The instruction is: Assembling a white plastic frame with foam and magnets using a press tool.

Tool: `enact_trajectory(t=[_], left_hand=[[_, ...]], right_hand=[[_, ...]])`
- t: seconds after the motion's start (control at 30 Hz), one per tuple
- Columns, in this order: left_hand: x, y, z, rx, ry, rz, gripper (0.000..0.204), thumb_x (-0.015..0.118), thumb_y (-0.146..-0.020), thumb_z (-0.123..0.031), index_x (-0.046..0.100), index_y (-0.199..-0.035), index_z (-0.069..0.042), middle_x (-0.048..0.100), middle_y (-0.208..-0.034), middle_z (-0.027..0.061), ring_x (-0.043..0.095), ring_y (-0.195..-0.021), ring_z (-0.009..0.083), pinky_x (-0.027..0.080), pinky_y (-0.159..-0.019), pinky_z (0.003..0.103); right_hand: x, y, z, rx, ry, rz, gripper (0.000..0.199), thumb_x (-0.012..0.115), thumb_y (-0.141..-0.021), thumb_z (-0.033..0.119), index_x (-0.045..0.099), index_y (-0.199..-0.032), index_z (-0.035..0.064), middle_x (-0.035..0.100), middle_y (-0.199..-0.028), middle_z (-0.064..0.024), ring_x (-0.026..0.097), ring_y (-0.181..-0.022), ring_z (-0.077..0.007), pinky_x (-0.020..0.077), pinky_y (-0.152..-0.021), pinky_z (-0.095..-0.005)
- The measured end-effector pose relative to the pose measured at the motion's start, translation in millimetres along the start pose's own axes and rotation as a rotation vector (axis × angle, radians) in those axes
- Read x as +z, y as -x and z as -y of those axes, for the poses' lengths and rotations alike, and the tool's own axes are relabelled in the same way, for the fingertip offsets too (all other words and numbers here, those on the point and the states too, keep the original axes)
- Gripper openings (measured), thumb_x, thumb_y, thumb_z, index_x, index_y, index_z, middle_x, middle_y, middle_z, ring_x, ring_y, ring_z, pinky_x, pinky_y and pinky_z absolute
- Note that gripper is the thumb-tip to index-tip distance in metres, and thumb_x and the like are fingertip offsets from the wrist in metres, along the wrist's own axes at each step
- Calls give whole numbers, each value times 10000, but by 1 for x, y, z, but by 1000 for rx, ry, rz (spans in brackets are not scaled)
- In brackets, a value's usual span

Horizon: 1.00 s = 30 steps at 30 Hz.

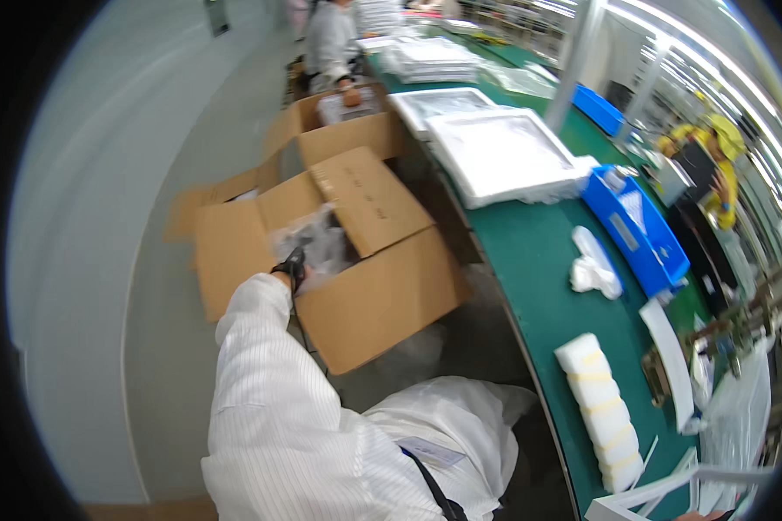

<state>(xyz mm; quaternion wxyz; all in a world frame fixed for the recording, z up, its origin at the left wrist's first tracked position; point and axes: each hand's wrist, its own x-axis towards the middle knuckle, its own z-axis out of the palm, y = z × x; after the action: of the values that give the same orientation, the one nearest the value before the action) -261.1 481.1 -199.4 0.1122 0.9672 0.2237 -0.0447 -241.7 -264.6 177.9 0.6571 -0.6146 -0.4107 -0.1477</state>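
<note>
Looks partway done, with a clear bag [323,236] inside the not-yet-closed carton [382,300], left hand [294,267] at the bag, right hand [702,516] mostly cut off beside the frame [643,495]; cannot tell either grip.

The carton [378,300] is presenting smooth, matt brown cardboard, the plastic film [317,234] inside it is looking thin, translucent and crinkled, and the white sleeve [265,382] is creasing softly as finely lined cloth. The green tabletop [530,291] is appearing smooth and mostly matt, while the blue bin [645,265] on it is showing hard, slightly glossy plastic. Nearby, the white block [599,412] is looking like soft, matt foam, and the white frame [639,497] is appearing smooth and plastic-like.
</note>
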Motion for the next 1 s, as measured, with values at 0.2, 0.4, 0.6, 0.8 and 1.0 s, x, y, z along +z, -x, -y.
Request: enact_trajectory(t=[0.2, 0.4, 0.6, 0.8, 1.0], left_hand=[[-54, -22, 24, -78, -213, 49, 309, 602, -887, -285, 656, -834, 15, 643, -747, 234, 624, -663, 382, 492, -639, 462], [-168, -49, -146, 88, -194, -263, 299, 604, -897, -274, 663, -872, 18, 652, -763, 228, 644, -675, 343, 504, -641, 428], [-209, 14, -428, 1188, 479, 74, 183, 695, -850, -90, 666, -1013, -13, 677, -979, 113, 665, -893, 273, 523, -775, 331], [-96, -24, -568, 1643, 304, 529, 620, 757, -823, -395, 568, -1312, -63, 521, -1319, 191, 442, -1271, 382, 359, -1074, 450], [-79, -32, -612, 1638, 349, 967, 573, 749, -848, -361, 590, -1315, -71, 597, -1252, 135, 573, -1158, 252, 440, -1004, 348]], right_hand=[[6, 11, 18, 129, 78, 92, 309, 541, -938, 52, 496, -1243, 41, 620, -817, -168, 557, -519, -219, 442, -446, -337], [14, 25, 0, 625, 505, 69, 175, 697, -860, 78, 610, -986, -6, 661, -708, -106, 654, -576, -232, 518, -534, -329], [28, 28, 0, 748, 606, 622, 427, 669, -910, 244, 487, -1250, 61, 612, -643, -132, 604, -498, -351, 474, -456, -405], [37, 26, -33, 937, 467, 877, 351, 613, -957, 280, 483, -1217, 84, 593, -627, -157, 610, -523, -366, 489, -473, -424], [29, 10, -95, 871, 610, 925, 359, 579, -959, 301, 429, -1181, 62, 603, -619, -190, 612, -575, -428, 481, -518, -505]])
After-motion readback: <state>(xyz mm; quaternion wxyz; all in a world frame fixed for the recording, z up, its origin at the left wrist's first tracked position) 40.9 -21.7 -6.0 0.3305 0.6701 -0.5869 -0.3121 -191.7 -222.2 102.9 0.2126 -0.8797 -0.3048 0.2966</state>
